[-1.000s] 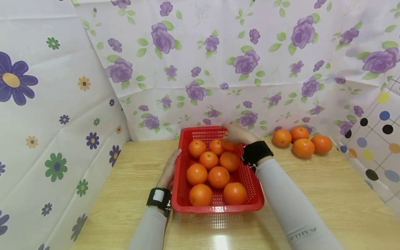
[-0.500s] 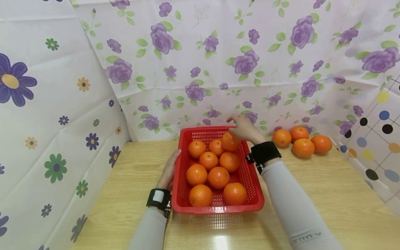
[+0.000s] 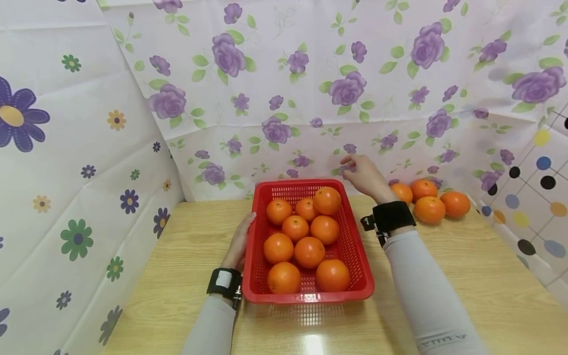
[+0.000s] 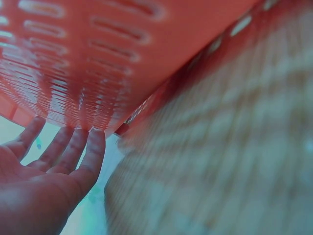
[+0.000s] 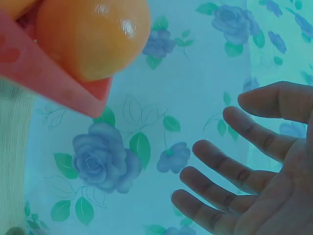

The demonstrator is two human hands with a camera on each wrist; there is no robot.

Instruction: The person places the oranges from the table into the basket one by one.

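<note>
A red plastic basket (image 3: 366, 276) with slotted walls stands on the table, holding several oranges (image 3: 309, 252). One orange (image 3: 327, 200) sits highest, in the far right corner by the rim. My left hand (image 3: 239, 241) lies along the basket's left side; in the left wrist view its fingertips (image 4: 96, 134) touch the slotted wall, fingers nearly straight. My right hand (image 3: 365, 177) is in the air beyond the basket's far right corner, holding nothing. The right wrist view shows its fingers (image 5: 220, 159) spread and relaxed, apart from the basket and the orange.
Several more oranges (image 3: 429, 210) lie grouped on the table at the back right, partly behind my right wrist. A flower-patterned sheet (image 3: 275, 88) hangs right behind the table, with other patterned sheets at the left and right. The wooden table (image 3: 191, 256) extends on both sides of the basket.
My right hand has let go of the orange in the basket's far right corner and moved up and right, out past the rim. The left hand stays at the basket's side.
</note>
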